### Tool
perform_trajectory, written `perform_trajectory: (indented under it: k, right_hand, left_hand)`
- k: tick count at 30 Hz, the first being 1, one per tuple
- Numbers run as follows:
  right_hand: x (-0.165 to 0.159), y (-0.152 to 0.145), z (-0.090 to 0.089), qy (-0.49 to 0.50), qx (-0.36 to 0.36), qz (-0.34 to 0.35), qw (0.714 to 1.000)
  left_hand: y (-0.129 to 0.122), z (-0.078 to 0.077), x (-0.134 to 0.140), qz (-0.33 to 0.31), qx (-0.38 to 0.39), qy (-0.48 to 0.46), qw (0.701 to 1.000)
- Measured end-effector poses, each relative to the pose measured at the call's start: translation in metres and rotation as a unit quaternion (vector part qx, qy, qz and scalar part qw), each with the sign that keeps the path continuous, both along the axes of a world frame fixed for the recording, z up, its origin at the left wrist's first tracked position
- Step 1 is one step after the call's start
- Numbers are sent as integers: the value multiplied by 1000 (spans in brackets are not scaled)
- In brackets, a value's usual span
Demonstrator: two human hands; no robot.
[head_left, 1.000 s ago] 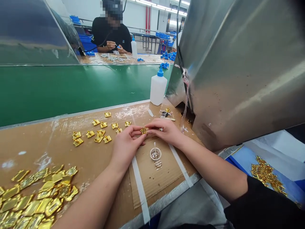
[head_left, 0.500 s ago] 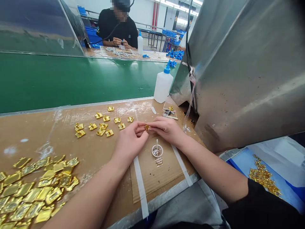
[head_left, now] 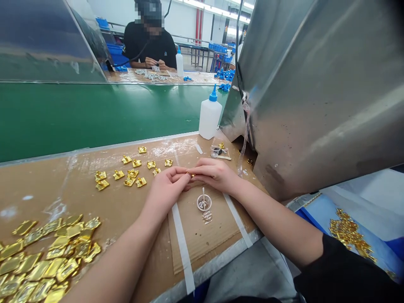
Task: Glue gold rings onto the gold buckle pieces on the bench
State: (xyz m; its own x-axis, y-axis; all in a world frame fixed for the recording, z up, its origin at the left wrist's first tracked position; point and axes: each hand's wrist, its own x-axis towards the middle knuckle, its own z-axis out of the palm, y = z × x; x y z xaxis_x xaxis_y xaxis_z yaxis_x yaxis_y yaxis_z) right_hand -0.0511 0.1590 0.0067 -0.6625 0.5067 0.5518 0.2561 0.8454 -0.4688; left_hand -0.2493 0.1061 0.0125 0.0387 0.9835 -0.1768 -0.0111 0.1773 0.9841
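My left hand [head_left: 168,185] and my right hand [head_left: 217,173] meet above the cardboard pad. Between their closed fingertips is a small gold metal piece [head_left: 192,174], mostly covered by the fingers. Just below the hands, a small clear cup [head_left: 198,205] holds a clear substance, and a white cotton swab [head_left: 203,194] stands in it. Several gold pieces with raised knobs, such as one gold piece [head_left: 141,182], lie to the left of my left hand. A larger heap of flat gold plates [head_left: 53,263] covers the lower left of the table.
A white bottle [head_left: 210,115] with a blue nozzle stands behind my hands. Metal panelling [head_left: 315,97] rises on the right. A green belt [head_left: 94,118] runs behind the table; a co-worker [head_left: 151,46] sits beyond it. Small gold parts [head_left: 350,233] lie on blue sheeting at right.
The view has shifted slightly. My fingers have closed further over the small gold piece, so less of it shows. Both hands stay together above the cup.
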Motion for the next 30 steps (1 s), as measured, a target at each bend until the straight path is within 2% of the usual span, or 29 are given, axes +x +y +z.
perform_trajectory:
  k: [6, 15, 21, 23, 26, 30]
  right_hand:
    - [-1, 0, 4, -8, 11, 33, 999]
    - [2, -8, 17, 93, -110, 37, 989]
    - [-1, -8, 16, 101, -108, 43, 988]
    - [-1, -8, 15, 113, -112, 64, 985]
    - [-2, -10, 14, 134, -135, 94, 977]
    - [-4, -12, 11, 130, -179, 79, 972]
  left_hand:
    - [4, 3, -5, -49, -30, -83, 995]
    - [5, 2, -16, -28, -5, -160, 987]
    - [2, 2, -14, -17, 38, -97, 994]
    - [1, 1, -14, -5, 62, -74, 995]
    - [-1, 0, -14, 17, 97, -44, 994]
    - [-3, -1, -14, 28, 143, 2, 989]
